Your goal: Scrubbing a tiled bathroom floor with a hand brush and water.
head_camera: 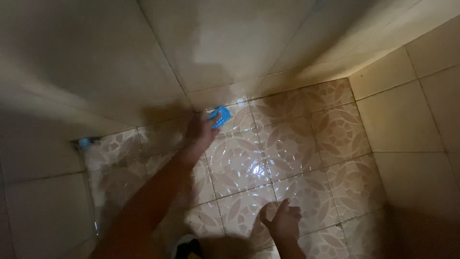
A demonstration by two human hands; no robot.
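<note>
Plain wall tiles (397, 120) are closing in the wet patterned floor (287, 144) on three sides, leaving open room mid-floor. The left hand (199, 134) is gripping a blue scrubbing brush (220, 116) (blurred) at the far wall's base. The right hand (283, 221) is hovering loosely curled, empty, well apart from the brush.

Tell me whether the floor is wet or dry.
Wet, it seems: the patterned floor tiles shine with rippled glare beside the blue brush in the left hand.
</note>
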